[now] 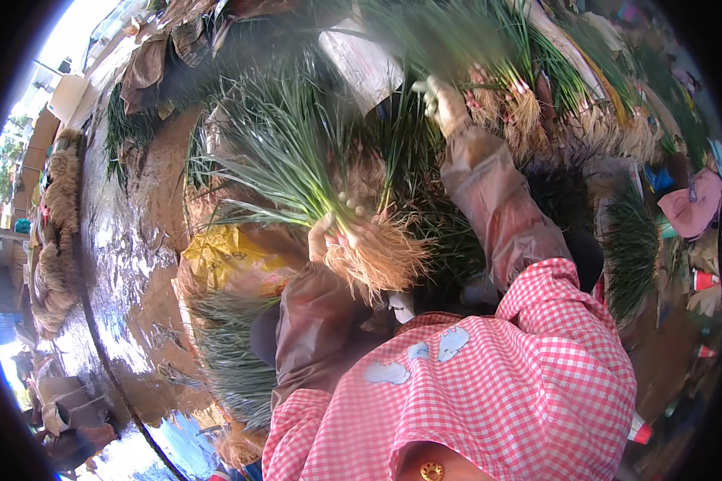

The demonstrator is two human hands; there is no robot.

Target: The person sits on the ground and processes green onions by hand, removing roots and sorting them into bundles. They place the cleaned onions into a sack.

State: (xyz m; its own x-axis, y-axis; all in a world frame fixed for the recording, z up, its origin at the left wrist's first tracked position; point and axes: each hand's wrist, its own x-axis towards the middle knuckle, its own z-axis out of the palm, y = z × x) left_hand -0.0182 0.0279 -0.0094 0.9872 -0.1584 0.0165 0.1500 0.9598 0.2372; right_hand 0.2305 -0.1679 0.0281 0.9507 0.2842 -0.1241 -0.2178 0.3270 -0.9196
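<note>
My left hand (pixel 328 231) is closed around the pale stems of a bunch of green onions (pixel 307 162), whose green leaves spread to the upper left and whose tan roots hang to the lower right. My right hand (pixel 438 103) is stretched forward beside a heap of more green onions (pixel 520 90); its fingers are partly curled and slightly blurred, and whether they touch any leaves I cannot tell. Brown plastic sleeves cover both forearms.
A yellow plastic bag (pixel 231 258) lies at the left, above another pile of green onions (pixel 234 355). A whitish sack (pixel 361 63) is ahead. More green onions (pixel 629 246) are stacked at the right, near a pink cloth hat (pixel 692 204). Wet ground (pixel 120 258) stretches along the left.
</note>
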